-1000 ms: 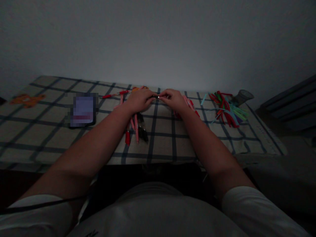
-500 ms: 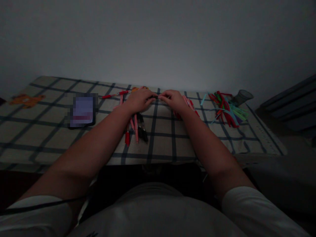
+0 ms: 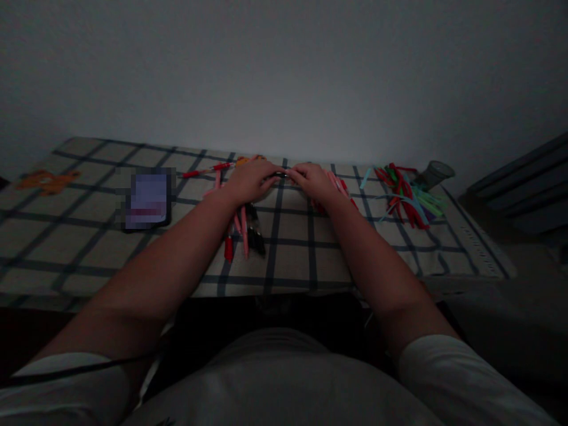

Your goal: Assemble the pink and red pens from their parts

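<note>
"What are the hands doing?"

"The left hand and right hand meet above a checked tablecloth. Between their fingertips is a small, dark, slim object, thumb and fingers pinching it from either side. It's too dim to tell exactly what it is."

"What lies around them?"

"Black pens and pink pens lie beside and partly beneath the left hand. More pink and red pens sit by the right. Farther right, colourful strips are heaped near a tilted cup."
</note>
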`<state>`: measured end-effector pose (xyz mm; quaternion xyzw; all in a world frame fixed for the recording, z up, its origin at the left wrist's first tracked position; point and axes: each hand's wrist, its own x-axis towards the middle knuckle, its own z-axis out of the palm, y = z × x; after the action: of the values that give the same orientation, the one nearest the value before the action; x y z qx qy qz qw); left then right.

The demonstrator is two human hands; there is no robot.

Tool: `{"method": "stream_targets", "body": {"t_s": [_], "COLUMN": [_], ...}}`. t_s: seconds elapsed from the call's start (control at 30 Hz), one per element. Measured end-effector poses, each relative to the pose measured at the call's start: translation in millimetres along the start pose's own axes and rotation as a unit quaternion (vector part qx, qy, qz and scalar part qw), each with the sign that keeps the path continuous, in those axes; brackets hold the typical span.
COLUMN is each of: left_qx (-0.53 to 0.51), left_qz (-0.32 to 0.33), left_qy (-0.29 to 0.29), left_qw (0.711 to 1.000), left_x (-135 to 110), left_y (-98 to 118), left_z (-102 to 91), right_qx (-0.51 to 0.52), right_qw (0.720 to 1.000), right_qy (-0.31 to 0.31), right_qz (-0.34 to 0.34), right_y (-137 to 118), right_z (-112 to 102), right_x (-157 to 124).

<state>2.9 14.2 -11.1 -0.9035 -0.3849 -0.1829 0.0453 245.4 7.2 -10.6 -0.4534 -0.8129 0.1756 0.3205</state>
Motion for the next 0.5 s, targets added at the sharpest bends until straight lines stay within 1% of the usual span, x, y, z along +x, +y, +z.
{"method": "stream_targets", "body": {"t_s": [0.17, 0.37, 0.5], "left_qx": [-0.007, -0.031, -0.035], "left_qz": [-0.008, -0.036, -0.032], "left_qy": [-0.009, -0.006, -0.007], "left_qw": [1.000, 0.999, 0.999], "left_x": [-0.6, 0.1, -0.1], "left_y": [2.2, 3.9, 4.7], "left_z": [-2.3, -5.5, -6.1], "right_qx": [-0.008, 0.011, 0.001], "right_qw": [1.000, 1.000, 1.000], "right_qy": [0.006, 0.002, -0.002], "right_qz": [-0.010, -0.025, -0.026], "right_y": [3.8, 8.3, 9.5], "right_z": [2.2, 5.1, 4.8], "right_x": [0.1, 0.6, 1.1]}}
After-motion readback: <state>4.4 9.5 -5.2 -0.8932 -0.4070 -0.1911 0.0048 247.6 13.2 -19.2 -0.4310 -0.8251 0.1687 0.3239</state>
